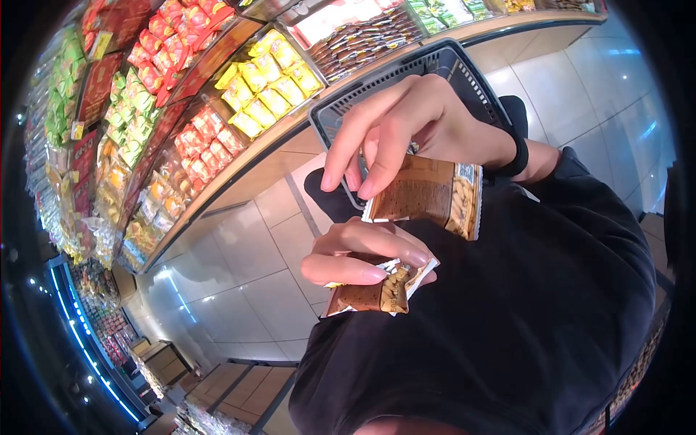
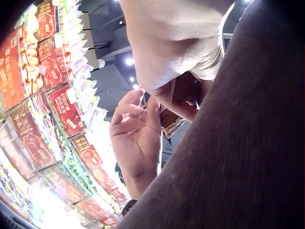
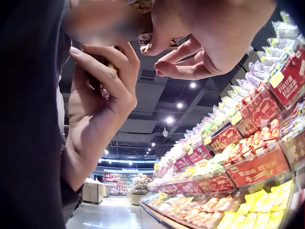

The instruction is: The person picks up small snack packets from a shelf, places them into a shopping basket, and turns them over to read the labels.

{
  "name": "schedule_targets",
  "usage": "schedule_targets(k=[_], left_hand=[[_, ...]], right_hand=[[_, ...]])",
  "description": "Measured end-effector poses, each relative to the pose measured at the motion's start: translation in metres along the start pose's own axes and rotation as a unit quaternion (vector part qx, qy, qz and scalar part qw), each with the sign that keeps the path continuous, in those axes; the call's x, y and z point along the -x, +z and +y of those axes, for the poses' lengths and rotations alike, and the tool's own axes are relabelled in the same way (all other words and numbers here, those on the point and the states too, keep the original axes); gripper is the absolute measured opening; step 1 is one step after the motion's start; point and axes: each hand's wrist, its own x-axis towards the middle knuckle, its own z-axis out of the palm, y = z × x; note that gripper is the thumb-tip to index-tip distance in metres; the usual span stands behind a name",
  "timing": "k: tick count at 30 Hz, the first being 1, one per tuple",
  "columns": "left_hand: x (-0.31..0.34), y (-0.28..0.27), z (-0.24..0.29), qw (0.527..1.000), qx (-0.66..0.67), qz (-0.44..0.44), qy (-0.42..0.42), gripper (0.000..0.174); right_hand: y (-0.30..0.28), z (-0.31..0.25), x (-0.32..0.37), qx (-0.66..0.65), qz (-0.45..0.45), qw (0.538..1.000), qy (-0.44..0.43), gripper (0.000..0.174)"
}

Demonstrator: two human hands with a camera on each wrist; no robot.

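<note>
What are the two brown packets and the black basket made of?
The upper packet and lower packet seem to be glossy printed plastic film, creased, with crimped white edges. The basket is probably matte black moulded plastic, judging by its gridded wall, though coated wire is possible.

Head view: bright, even store light from above; heavy fisheye w/ black vignette all round, shelves [image 1: 181, 123] bowed, soft glare on floor tiles [image 1: 623, 101]. Left wrist view: left hand [image 2: 176, 43] v. close, pale & soft; bottom-left corner blown out. Right wrist view: ceiling spots [image 3: 169, 120] flare, sleeve [image 3: 28, 119] near-black, smeared patch [image 3: 100, 21] at top.
</note>
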Motion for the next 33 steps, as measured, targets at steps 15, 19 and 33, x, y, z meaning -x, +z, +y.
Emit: schedule_targets(k=[15,19,33], left_hand=[[-0.013,0.003,0.0,0.988,-0.134,0.02,0.069,0.046],[-0.01,0.005,-0.001,0.987,-0.135,0.039,0.08,0.049],[-0.013,0.018,-0.005,0.96,-0.245,0.107,0.087,0.06]], right_hand=[[0.013,0.01,0.005,-0.11,0.044,0.992,0.043,0.015],[0.013,0.009,0.004,-0.087,0.033,0.995,0.03,0.012],[0.008,-0.005,-0.003,0.039,-0.002,0.998,-0.048,0.004]])
